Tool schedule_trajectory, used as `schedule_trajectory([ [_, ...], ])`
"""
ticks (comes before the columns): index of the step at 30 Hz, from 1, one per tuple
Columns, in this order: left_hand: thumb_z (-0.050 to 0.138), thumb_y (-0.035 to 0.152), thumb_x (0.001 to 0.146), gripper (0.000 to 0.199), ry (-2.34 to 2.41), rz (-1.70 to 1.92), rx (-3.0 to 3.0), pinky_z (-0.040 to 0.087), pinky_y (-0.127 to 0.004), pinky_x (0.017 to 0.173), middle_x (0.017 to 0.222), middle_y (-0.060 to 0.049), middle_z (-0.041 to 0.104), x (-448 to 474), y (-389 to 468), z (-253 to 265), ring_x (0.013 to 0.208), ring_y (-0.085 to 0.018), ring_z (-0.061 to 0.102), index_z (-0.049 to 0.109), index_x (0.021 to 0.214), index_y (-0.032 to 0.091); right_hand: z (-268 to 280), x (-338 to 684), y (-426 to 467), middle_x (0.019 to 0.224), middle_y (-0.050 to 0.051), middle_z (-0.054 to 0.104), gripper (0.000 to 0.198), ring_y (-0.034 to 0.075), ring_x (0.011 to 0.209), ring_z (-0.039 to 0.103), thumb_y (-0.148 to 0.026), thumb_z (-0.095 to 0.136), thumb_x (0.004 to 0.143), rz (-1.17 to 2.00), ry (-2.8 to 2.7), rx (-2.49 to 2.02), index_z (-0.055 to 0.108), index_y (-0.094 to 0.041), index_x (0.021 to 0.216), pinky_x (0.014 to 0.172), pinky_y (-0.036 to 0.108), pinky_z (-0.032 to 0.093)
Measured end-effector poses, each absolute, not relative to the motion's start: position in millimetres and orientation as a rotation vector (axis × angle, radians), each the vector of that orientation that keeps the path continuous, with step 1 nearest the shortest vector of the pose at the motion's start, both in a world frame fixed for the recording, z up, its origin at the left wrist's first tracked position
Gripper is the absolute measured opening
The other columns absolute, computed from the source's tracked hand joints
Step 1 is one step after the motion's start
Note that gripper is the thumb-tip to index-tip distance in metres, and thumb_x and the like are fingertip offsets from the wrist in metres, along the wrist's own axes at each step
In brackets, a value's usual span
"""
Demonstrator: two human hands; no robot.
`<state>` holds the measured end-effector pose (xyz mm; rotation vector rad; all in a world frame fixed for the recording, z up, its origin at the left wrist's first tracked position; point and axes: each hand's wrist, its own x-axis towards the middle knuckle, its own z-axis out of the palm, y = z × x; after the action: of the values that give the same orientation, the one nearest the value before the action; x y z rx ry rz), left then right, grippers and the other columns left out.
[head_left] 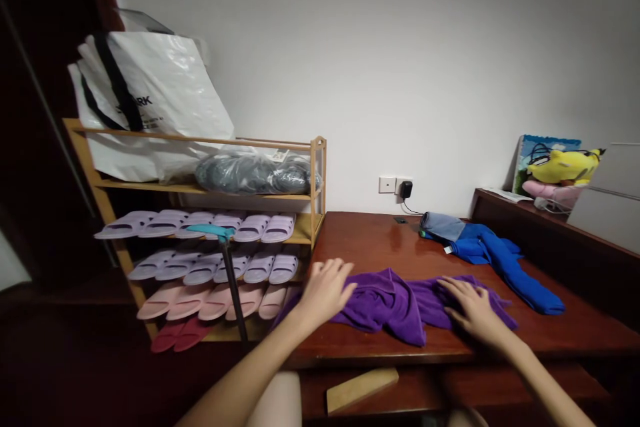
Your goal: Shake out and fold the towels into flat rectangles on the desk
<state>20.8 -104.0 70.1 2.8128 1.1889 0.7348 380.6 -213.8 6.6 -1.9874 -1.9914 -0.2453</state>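
Observation:
A crumpled purple cloth point(390, 307) lies stretched sideways across the reddish-brown wooden desk point(365, 247), close to its front edge. On the left end of the cloth is my left hand point(325, 290), its fingers slightly bent and the thumb apart from them. Toward the cloth's right end, my right hand point(470, 307) rests with fingers spread over the fabric. Neither hand visibly grips the cloth. Behind it to the right lies a blue garment point(485, 250) with a grey part and a small white tag.
Left of the desk stands a wooden rack point(315, 193) with rows of slippers point(200, 270), a white bag point(160, 87) and a plastic-wrapped bundle point(255, 170). A black plug point(406, 189) sits in the wall. On a raised ledge at right is a yellow plush point(567, 167).

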Motion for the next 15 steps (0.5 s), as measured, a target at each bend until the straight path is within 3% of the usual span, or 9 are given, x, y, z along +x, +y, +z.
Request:
schedule_trajectory([
  [3,0.061,0.032,0.079,0.05,0.875,0.579,2.634,0.032,-0.047,0.098,0.125,-0.015,0.053,60.7,-88.4,60.7,0.118,-0.032,0.046,0.051,0.126,0.017,-11.0,356.8,-194.6,0.132,0.009,0.048,0.047,0.025,0.119,0.044,-0.036,0.03,0.09,-0.216,-1.985,-2.008,0.039,-0.03,0.136,0.094,0.051,0.033],
  [7,0.064,0.024,0.073,0.021,0.744,0.558,2.519,0.042,-0.036,0.086,0.095,-0.009,0.067,72.1,-71.3,50.1,0.096,-0.027,0.06,0.068,0.092,0.015,-16.3,360.5,-198.1,0.122,0.011,0.055,0.049,0.023,0.111,0.05,-0.034,0.035,0.087,-0.216,-1.977,-2.008,0.042,-0.023,0.134,0.092,0.044,0.037],
  [10,0.059,0.022,0.074,0.013,0.69,0.639,2.38,0.045,-0.03,0.077,0.082,-0.004,0.07,51.9,-61.2,56.9,0.082,-0.023,0.063,0.068,0.079,0.015,-2.0,382.9,-216.0,0.115,0.01,0.06,0.041,0.025,0.109,0.053,-0.04,0.046,0.082,-0.189,-1.999,-1.994,0.057,-0.023,0.118,0.092,0.042,0.038],
  [12,0.054,0.025,0.077,0.019,0.684,0.724,2.261,0.047,-0.029,0.075,0.083,-0.005,0.07,35.2,-55.3,67.8,0.081,-0.022,0.064,0.067,0.082,0.013,10.9,398.6,-225.6,0.109,0.01,0.062,0.035,0.025,0.105,0.055,-0.042,0.046,0.082,-0.195,-1.989,-1.995,0.063,-0.023,0.107,0.091,0.042,0.038],
  [15,0.045,0.027,0.083,0.03,0.673,0.843,2.097,0.047,-0.03,0.079,0.097,-0.008,0.069,17.3,-49.7,87.4,0.091,-0.022,0.063,0.064,0.099,0.009,27.7,412.6,-226.8,0.105,0.01,0.063,0.038,0.025,0.099,0.056,-0.042,0.035,0.087,-0.253,-1.909,-2.032,0.061,-0.026,0.111,0.088,0.046,0.038],
])
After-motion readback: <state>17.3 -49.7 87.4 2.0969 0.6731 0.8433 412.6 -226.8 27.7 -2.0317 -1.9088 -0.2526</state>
